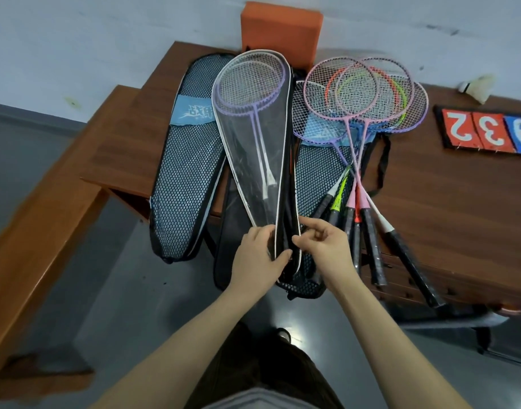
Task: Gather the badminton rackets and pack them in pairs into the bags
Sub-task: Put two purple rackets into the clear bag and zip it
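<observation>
A clear-fronted racket bag [275,137] with white piping lies over the table edge, with two purple and white rackets [250,84] inside it. My left hand [257,258] grips the bag's narrow lower end. My right hand [322,243] pinches something small at the bag's black edge there, probably the zipper. Several loose rackets [362,93] in pink, purple, orange and yellow-green lie fanned to the right, their black handles [371,246] sticking out past the table's front. A black mesh bag [185,160] with a blue label lies to the left.
Another mesh bag [321,169] lies under the loose rackets. An orange block [281,25] stands at the back against the wall. Score number cards [486,131] and a shuttlecock [476,87] sit on the brown table [445,187] at the right. A lower wooden bench [52,202] runs along the left.
</observation>
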Demonstrator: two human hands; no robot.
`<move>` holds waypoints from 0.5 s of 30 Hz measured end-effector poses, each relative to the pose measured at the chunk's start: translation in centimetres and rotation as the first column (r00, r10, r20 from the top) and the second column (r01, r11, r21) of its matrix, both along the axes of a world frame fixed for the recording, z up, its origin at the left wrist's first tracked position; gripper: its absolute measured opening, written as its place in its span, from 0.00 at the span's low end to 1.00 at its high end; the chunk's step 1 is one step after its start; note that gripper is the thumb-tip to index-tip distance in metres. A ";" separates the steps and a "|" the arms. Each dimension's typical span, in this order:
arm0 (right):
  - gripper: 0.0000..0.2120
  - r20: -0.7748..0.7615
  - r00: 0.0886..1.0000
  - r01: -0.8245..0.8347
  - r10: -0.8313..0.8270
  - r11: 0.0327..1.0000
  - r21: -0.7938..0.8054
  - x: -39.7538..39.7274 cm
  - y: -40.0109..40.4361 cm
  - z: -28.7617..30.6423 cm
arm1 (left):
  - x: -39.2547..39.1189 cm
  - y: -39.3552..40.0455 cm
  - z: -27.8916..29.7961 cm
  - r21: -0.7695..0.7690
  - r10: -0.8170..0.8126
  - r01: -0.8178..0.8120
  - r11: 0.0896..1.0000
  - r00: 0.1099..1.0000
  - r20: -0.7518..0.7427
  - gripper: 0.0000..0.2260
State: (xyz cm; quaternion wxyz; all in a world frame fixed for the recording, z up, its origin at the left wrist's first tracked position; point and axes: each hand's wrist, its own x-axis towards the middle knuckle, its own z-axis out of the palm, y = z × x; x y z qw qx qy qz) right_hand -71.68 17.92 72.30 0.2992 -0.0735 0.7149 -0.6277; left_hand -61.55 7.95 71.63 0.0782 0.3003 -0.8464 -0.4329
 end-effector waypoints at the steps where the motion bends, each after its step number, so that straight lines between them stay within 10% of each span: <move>1: 0.16 -0.031 0.999 -0.009 0.010 1.000 0.023 -0.2 0.3 -0.1 | -0.2 0.3 -0.3 -0.014 -0.015 0.015 1.000 1.000 0.012 0.23; 15: 0.25 -0.375 0.885 -0.060 0.276 0.867 0.495 -5.7 -2.4 -1.6 | -7.2 -8.0 -1.4 -0.289 -0.169 0.194 0.938 0.980 0.107 0.16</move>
